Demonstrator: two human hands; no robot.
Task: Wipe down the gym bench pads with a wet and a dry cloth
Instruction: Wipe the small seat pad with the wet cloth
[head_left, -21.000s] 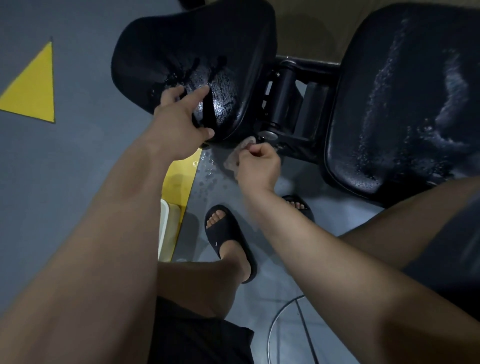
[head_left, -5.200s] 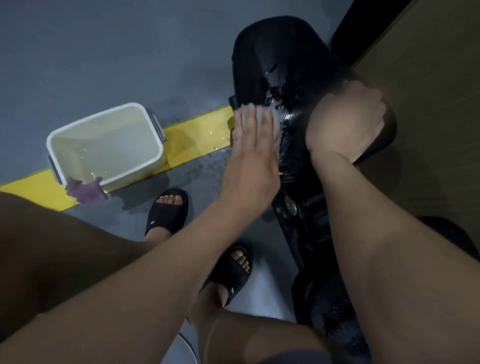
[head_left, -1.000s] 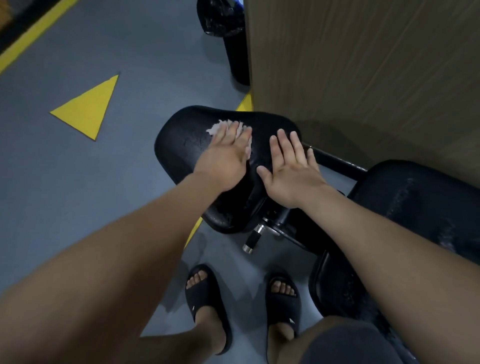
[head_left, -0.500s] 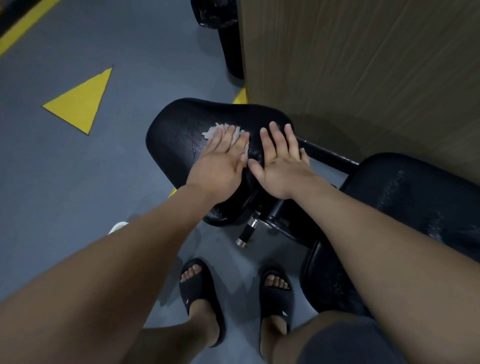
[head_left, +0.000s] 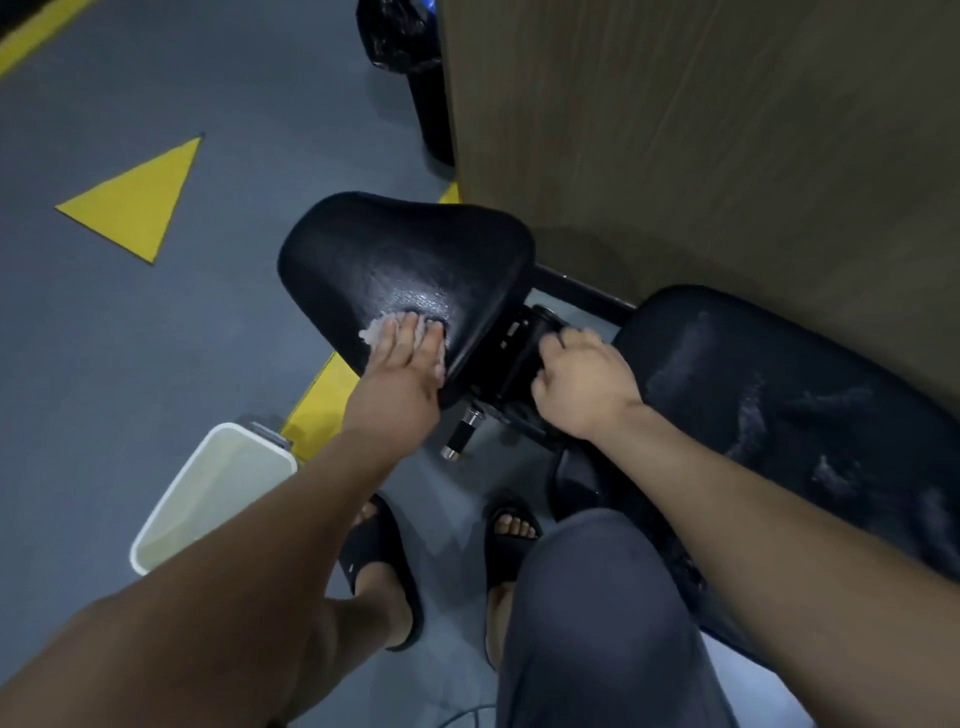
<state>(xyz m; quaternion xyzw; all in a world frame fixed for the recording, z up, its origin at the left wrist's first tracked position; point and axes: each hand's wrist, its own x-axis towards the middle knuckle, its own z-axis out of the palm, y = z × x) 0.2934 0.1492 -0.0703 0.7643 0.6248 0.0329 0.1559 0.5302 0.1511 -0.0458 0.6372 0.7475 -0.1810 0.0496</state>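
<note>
The black seat pad (head_left: 405, 260) of the gym bench glistens wet near its near edge. My left hand (head_left: 402, 374) lies flat on a pale wet cloth (head_left: 375, 329), pressing it onto the pad's near edge. My right hand (head_left: 582, 384) is curled around the black metal hinge bracket (head_left: 511, 345) between the two pads. The long back pad (head_left: 789, 415) stretches to the right with pale streaks on it.
A white plastic tub (head_left: 208, 499) stands on the grey floor at the lower left, next to a yellow floor line (head_left: 324, 395). A wooden wall panel (head_left: 701, 130) rises behind the bench. My feet in black slides (head_left: 384, 571) stand under the hinge. A black bagged bin (head_left: 400, 36) is at the top.
My left hand has dragged the cloth from the pad's middle down to its near edge. My right hand has left the pad top and closed on the hinge bracket. The tub has come into view.
</note>
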